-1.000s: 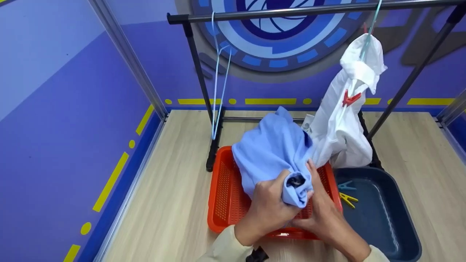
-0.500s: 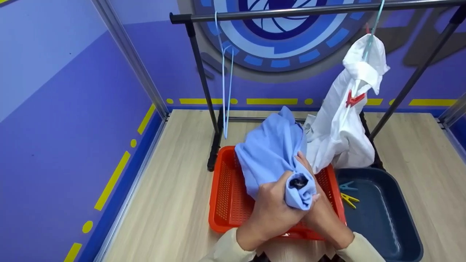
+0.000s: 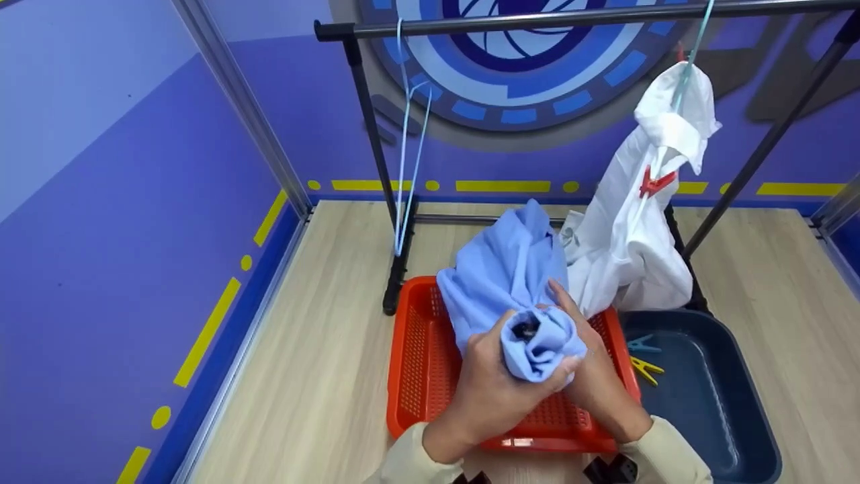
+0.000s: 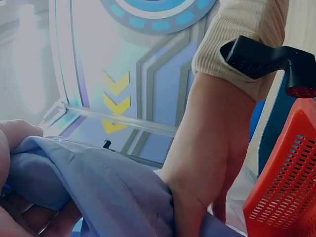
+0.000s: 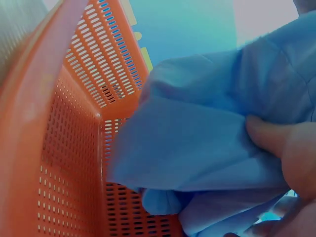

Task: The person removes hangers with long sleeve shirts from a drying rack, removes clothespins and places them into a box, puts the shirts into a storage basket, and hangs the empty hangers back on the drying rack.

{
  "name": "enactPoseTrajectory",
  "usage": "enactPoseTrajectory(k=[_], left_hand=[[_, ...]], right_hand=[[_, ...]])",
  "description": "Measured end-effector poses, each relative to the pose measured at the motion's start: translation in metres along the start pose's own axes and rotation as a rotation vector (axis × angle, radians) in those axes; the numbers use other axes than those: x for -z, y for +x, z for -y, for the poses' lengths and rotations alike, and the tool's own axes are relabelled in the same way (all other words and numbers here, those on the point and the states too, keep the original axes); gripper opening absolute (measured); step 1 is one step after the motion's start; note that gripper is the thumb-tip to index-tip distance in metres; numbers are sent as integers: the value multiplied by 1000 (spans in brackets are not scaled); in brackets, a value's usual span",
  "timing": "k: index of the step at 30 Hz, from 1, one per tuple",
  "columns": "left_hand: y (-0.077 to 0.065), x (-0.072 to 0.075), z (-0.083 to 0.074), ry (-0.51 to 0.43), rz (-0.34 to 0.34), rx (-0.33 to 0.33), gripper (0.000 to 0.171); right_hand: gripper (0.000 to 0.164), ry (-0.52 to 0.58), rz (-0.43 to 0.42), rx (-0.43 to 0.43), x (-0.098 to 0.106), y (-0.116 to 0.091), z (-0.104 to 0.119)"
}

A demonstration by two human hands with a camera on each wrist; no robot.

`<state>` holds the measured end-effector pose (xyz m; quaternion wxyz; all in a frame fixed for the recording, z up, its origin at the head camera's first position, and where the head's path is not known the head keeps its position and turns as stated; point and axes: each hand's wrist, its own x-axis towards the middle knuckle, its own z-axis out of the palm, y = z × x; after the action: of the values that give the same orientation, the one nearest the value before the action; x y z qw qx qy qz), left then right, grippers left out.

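Observation:
A light blue garment [image 3: 504, 265] hangs from both hands over a red plastic basket [image 3: 398, 376]. Its near end is bunched into a thick roll, with something dark inside the opening. My left hand [image 3: 490, 380] grips that roll from the left; part of this hand [image 4: 17, 143] shows at the edge of the left wrist view, curled on the cloth. On the other side my right hand [image 3: 594, 359] holds the garment just behind the roll. In the right wrist view, the right thumb [image 5: 269, 136] presses on the cloth, with other fingers below it partly hidden.
Above and behind stands a black clothes rack [image 3: 537, 23]. A light blue hanger [image 3: 405, 148] hangs at its left, and a white garment [image 3: 628, 222] with a red clothespin [image 3: 655, 183] at its right. A dark tray [image 3: 712, 390] holds a yellow clothespin [image 3: 646, 370] and a blue one [image 3: 643, 344].
The rolled end of the blue garment has shifted left and looks wider. My right hand has moved in closer to the left one than a second ago. The hanger sways slightly.

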<state>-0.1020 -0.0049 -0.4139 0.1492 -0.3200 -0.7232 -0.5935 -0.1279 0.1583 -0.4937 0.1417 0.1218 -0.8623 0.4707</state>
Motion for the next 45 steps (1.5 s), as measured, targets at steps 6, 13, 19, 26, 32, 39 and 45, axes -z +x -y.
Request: enactPoseTrajectory(k=[6, 13, 19, 26, 32, 39, 45], left_hand=[[6, 14, 13, -48, -107, 52, 38], [17, 38, 37, -35, -268, 223, 55], [21, 55, 55, 15, -280, 330, 85], [19, 66, 73, 149, -201, 404, 81], [13, 68, 89, 514, -111, 349, 70], [1, 45, 92, 621, 247, 126, 68], [-3, 33, 91, 392, 480, 214, 76]], right_hand=[[49, -59, -57, -31, 4, 4, -1], [56, -33, 7, -226, 12, 7, 3], [54, 16, 42, -367, 17, 11, 8], [50, -2, 31, -389, 20, 12, 8], [48, -33, 12, -343, 17, 12, 8], [49, 38, -1, -349, 14, 15, 13], [49, 125, 4, -404, 12, 20, 20]])
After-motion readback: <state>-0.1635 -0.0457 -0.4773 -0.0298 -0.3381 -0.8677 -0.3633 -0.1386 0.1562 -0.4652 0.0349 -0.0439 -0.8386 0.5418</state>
